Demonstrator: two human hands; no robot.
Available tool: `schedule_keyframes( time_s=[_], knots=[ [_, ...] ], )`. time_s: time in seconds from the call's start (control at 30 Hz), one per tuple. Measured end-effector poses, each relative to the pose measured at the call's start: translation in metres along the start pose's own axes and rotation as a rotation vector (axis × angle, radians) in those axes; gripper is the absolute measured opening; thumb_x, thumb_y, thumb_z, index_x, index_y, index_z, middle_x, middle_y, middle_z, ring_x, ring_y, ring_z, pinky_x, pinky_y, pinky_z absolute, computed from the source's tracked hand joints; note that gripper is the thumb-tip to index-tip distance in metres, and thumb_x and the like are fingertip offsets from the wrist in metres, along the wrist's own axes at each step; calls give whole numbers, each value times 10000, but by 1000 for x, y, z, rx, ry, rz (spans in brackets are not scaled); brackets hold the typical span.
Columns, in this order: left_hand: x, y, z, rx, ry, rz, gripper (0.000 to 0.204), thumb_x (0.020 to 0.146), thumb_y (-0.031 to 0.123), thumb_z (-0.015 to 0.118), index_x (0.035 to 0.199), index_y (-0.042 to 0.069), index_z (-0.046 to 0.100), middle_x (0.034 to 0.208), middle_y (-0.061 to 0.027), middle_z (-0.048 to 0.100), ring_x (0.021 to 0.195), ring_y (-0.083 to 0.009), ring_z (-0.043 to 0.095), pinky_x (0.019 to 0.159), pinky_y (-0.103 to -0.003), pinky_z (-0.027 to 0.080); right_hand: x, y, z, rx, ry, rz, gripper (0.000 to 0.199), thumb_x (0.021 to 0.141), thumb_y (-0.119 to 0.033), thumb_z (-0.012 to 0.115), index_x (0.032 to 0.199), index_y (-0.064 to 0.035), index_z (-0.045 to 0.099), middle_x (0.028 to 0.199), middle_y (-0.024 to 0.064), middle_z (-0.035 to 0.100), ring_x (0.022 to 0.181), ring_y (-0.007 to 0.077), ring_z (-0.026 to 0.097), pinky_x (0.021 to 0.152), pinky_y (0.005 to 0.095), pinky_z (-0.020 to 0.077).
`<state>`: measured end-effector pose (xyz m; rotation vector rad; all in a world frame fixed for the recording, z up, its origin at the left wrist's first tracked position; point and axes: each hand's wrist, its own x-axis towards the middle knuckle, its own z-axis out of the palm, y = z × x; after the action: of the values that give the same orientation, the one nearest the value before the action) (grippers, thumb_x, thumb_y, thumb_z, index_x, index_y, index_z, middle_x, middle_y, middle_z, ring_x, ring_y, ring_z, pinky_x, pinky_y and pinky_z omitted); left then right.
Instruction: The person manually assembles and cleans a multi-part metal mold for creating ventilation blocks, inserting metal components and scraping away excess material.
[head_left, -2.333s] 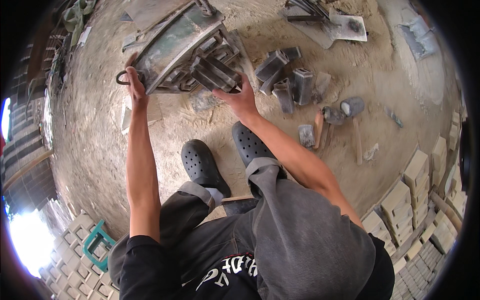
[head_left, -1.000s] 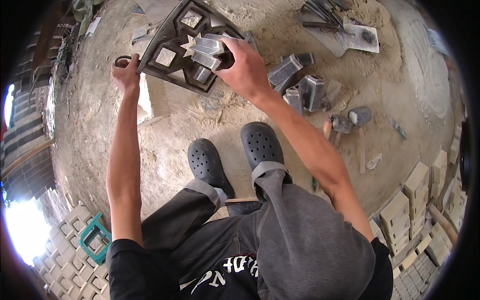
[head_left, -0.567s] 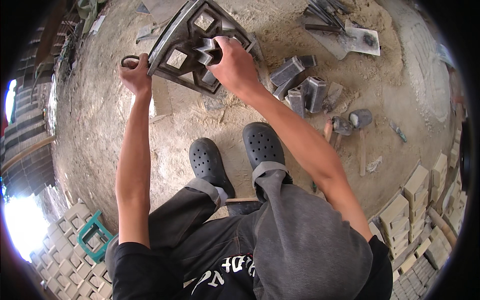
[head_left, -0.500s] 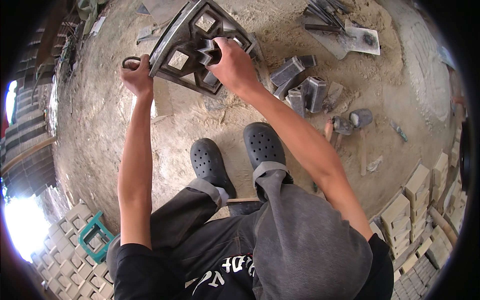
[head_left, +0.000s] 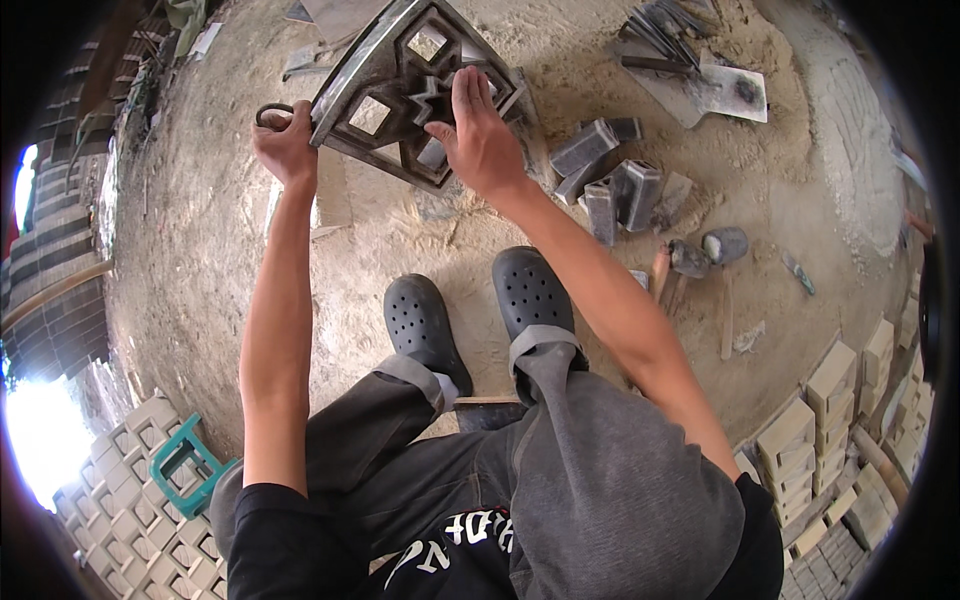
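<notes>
A wedge-shaped openwork metal frame [head_left: 398, 75], dark grey with square cut-outs, is tilted above the dirt floor [head_left: 350, 265], ahead of the feet and left of centre. The left grip [head_left: 287, 147] is curled round the ring handle [head_left: 274, 112] at its near left corner. The right grip [head_left: 485, 140] is open, fingers extended over the frame beside the star-shaped metal piece [head_left: 428, 97] at its middle; whether the palm presses on it I cannot tell.

Just right of the frame, dark metal blocks [head_left: 637, 190] lie in a loose cluster. Beyond them, metal rods [head_left: 668, 38] lie beside a pale plate [head_left: 745, 90]; nearer are two mallets [head_left: 725, 244]. Dark perforated clogs [head_left: 420, 320] are on the person's feet. A teal plastic stool [head_left: 190, 468] is at lower left, by stacked pale hollow bricks [head_left: 115, 455]; more bricks are stacked at lower right.
</notes>
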<state>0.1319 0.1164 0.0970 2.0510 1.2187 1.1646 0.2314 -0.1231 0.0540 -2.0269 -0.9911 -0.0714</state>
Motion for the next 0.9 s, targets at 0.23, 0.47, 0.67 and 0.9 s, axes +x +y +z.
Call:
schedule_keyframes(
  time_s=[0.23,0.47,0.67,0.9],
  knots=[
    [-1,-2,-4,-4,-2,-18,398,666,273,818,660,42,495,630,-19,501,571,-154,458,560,-325,416,7,15,20,-102,-81,-77,873,986,-548,403,1469,142,172,1528,355,187,1450,448,184,1186,510,189],
    [-10,0,3,-38,43,58,379,673,244,808,663,43,486,624,-13,489,568,-159,454,562,-330,414,-3,12,27,-164,-111,-12,1050,932,-701,327,1482,150,51,1553,364,24,1457,504,13,1185,563,56],
    [-15,5,0,-87,39,54,406,676,244,839,646,72,473,629,7,501,571,-125,444,548,-308,415,-14,-1,28,-243,-160,84,1093,903,-761,284,1502,115,23,1581,311,-33,1484,426,-39,1192,538,-14],
    [-19,7,0,-45,4,35,383,679,232,827,632,69,483,615,-8,519,554,-141,457,547,-319,419,-29,17,20,13,-105,294,948,961,-662,308,1521,68,81,1586,290,64,1487,418,16,1192,543,-7]
  ],
)
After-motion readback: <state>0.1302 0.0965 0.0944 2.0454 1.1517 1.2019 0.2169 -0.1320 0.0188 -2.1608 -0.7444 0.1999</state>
